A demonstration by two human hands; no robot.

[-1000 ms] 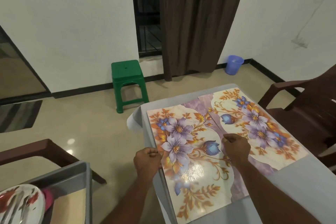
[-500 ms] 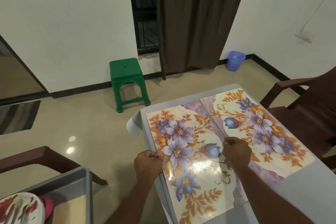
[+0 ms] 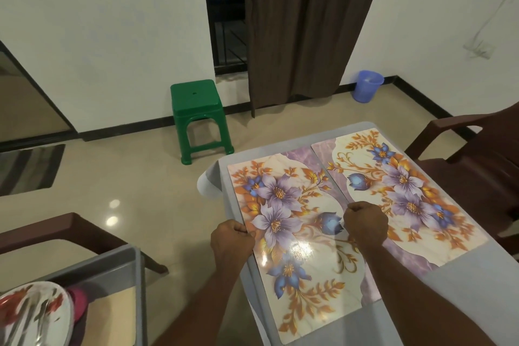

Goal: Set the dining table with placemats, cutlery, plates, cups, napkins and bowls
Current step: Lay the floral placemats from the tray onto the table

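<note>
Two flowered placemats laid side by side on a grey bench.

The near-left placemat (image 3: 292, 236) is pinched at its left edge by the left hand (image 3: 231, 241) and at its right edge by the right hand (image 3: 365, 223); each grip is curled tight.

A green plastic stool (image 3: 198, 118) stands on the glossy beige floor (image 3: 134, 185), close to the white wall (image 3: 112, 36). Behind it a dark brown curtain (image 3: 306, 25) hangs beside a barred black door (image 3: 224, 14). A blue plastic bin (image 3: 367, 86) sits in the far corner. A striped mat (image 3: 28, 168) lies at the left. Brown plastic chairs show at the right (image 3: 463, 154) and the lower left (image 3: 56, 233).
</note>
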